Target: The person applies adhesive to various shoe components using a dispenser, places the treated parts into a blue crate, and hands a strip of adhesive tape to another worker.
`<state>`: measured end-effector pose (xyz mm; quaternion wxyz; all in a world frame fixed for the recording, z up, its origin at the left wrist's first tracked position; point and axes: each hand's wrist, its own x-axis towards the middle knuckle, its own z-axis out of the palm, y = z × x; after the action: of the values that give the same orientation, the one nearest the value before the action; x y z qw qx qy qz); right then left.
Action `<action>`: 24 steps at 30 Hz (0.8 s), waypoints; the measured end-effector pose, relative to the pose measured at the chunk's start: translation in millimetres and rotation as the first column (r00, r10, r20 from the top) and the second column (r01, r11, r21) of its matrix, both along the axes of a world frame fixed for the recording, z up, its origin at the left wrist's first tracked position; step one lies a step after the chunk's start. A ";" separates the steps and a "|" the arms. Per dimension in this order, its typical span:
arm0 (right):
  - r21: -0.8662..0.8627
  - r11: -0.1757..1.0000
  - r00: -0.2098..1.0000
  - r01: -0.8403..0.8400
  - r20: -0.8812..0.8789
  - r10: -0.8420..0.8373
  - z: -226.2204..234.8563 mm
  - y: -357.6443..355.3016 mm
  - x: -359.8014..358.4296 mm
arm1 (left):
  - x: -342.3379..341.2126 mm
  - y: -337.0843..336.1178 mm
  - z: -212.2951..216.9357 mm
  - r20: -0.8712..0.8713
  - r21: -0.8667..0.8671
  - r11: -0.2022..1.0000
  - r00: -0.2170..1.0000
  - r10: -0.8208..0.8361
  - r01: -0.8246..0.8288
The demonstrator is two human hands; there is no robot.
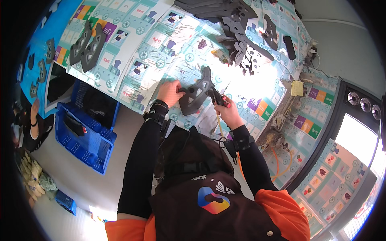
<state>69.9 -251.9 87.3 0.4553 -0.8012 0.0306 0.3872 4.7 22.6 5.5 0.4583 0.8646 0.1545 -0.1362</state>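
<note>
A dark grey moulded plastic part [189,105] with cut-out openings lies on the patterned table in front of me. At its left edge my left hand [170,93] has its thumb and fingers closed on the rim. My right hand [230,115] is wrapped round a small dark hand tool [217,97] with red parts. The tool's tip meets the part's right side, though whether it touches cannot be made out. A thin yellowish hose or cord [219,125] hangs below the right hand. Fine dark scraps [177,60] are scattered over the table beyond the part.
Dark parts are piled [237,24] at the far side, under glare. Two similar parts [88,48] lie at the left. A blue crate [86,140] stands below the table's left edge. Another person's arm [34,116] shows far left. Orange hoses [275,160] hang at the right.
</note>
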 end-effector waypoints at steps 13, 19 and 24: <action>0.041 0.997 0.997 0.065 -0.050 -0.063 21.9 27.2 -1.3 | -2.0 0.4 -1.6 0.020 0.016 1.000 1.000 0.001 -0.001; 0.080 0.997 0.999 0.017 -0.044 -0.014 15.2 27.1 -2.0 | -0.8 -0.2 0.7 0.021 0.014 1.000 1.000 0.001 -0.001; -0.021 0.998 0.997 -0.058 -0.050 0.057 6.8 20.1 -5.6 | 0.0 0.4 1.2 0.004 -0.022 1.000 1.000 0.008 -0.007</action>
<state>64.3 -231.8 94.1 0.4341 -0.7969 0.0233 0.4194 4.7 23.0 6.8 0.4687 0.8591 0.1553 -0.1345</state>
